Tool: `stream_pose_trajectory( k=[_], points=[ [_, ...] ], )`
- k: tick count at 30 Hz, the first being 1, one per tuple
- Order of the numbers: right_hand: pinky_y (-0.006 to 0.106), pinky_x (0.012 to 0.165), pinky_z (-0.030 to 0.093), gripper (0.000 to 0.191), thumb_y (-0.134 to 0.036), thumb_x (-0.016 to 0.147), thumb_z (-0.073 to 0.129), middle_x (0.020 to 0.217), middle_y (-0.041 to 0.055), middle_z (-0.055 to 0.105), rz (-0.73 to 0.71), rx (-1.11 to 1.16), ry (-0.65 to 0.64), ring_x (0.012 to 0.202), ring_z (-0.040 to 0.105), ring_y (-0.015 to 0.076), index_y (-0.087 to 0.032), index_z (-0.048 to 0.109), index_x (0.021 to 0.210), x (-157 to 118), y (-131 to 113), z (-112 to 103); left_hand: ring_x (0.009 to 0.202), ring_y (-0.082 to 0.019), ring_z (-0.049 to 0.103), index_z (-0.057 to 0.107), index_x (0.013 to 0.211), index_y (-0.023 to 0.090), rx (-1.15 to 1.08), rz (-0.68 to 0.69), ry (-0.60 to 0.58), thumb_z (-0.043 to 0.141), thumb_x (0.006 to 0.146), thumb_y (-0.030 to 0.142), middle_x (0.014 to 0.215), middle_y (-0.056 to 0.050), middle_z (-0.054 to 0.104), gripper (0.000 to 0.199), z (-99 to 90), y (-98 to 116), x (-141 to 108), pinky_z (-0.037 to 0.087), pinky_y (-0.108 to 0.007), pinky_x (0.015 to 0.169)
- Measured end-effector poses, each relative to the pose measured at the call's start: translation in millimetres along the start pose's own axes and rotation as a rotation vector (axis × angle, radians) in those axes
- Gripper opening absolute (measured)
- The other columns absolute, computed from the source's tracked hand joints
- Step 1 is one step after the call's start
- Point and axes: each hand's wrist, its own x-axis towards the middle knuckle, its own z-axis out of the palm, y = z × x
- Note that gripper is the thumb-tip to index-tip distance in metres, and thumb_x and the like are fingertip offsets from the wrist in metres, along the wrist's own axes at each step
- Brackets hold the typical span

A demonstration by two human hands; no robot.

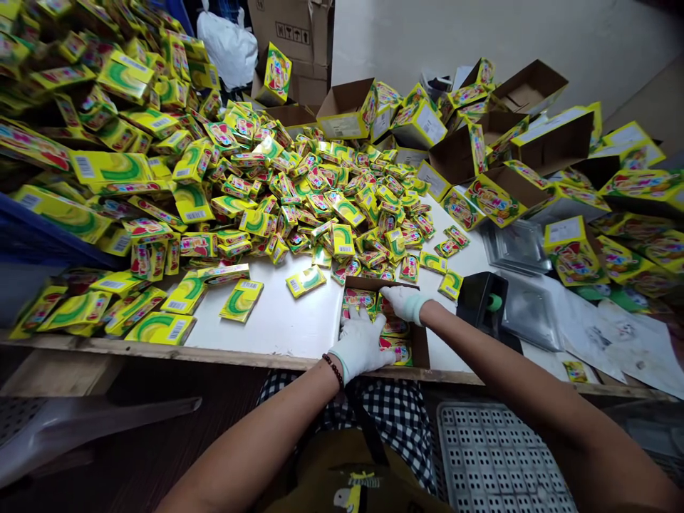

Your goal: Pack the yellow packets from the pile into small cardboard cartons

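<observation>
An open display box (420,347) with brown inner walls lies on the white table near its front edge, holding several small yellow-and-red packs (394,326). My left hand (362,345), in a white glove, rests over the left part of the box with its fingers spread on the packs. At the box's back right, my right hand (403,303), also gloved, reaches in with its fingertips pointing left; whether they hold a pack is hidden. Just behind the box spreads a heap of small yellow packs (342,206).
Larger yellow packs (187,293) are piled at the left beside a blue crate (43,231). Open empty cartons (556,142) crowd the back right. A black tape dispenser (478,303) and clear plastic trays (529,310) stand right of the box. A grey crate (496,456) is below the table.
</observation>
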Motion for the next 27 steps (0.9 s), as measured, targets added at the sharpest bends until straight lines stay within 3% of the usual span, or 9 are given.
stream_pose_trajectory(
  k=[5, 11, 17, 22, 27],
  points=[
    [0.034, 0.077, 0.048, 0.029, -0.019, 0.094, 0.041, 0.109, 0.0154, 0.065, 0.094, -0.055, 0.056, 0.098, 0.065, 0.0275, -0.016, 0.059, 0.117, 1, -9, 5, 0.133, -0.056, 0.026, 0.054, 0.131, 0.016, 0.013, 0.011, -0.047, 0.052, 0.069, 0.076, 0.139, -0.031, 0.042, 0.087, 0.0, 0, 1, 0.036, -0.066, 0.090],
    [0.036, 0.075, 0.049, 0.031, -0.011, 0.094, 0.033, 0.108, 0.0158, 0.060, 0.151, -0.122, 0.134, 0.098, 0.061, 0.0280, -0.014, 0.057, 0.114, -10, -21, 9, 0.128, -0.052, 0.036, 0.055, 0.129, 0.015, 0.019, 0.024, -0.030, 0.053, 0.070, 0.074, 0.138, -0.030, 0.043, 0.084, -0.9, 1, -1, 0.035, -0.065, 0.093],
    [0.042, 0.085, 0.046, 0.041, -0.010, 0.094, 0.033, 0.118, 0.0187, 0.053, 0.142, -0.160, 0.203, 0.105, 0.053, 0.0304, -0.013, 0.048, 0.133, -21, -24, 31, 0.131, -0.054, 0.031, 0.054, 0.130, 0.014, 0.028, 0.009, -0.032, 0.057, 0.067, 0.071, 0.139, -0.031, 0.043, 0.085, -2.5, 1, -1, 0.036, -0.065, 0.092],
    [0.046, 0.093, 0.043, 0.041, -0.010, 0.095, 0.034, 0.121, 0.0211, 0.051, 0.161, -0.153, 0.208, 0.109, 0.049, 0.0305, -0.010, 0.049, 0.132, -21, -29, 44, 0.132, -0.054, 0.030, 0.052, 0.134, 0.015, 0.028, 0.000, -0.019, 0.058, 0.067, 0.070, 0.141, -0.029, 0.041, 0.087, -1.0, 1, -1, 0.034, -0.065, 0.094],
    [0.049, 0.099, 0.040, 0.043, -0.011, 0.095, 0.034, 0.140, 0.0215, 0.037, 0.200, -0.124, 0.217, 0.125, 0.036, 0.0349, -0.011, 0.047, 0.136, -26, -39, 48, 0.133, -0.052, 0.030, 0.047, 0.139, 0.016, 0.009, 0.004, 0.007, 0.056, 0.067, 0.073, 0.143, -0.027, 0.040, 0.092, 2.7, 0, -1, 0.034, -0.065, 0.095]
  ],
)
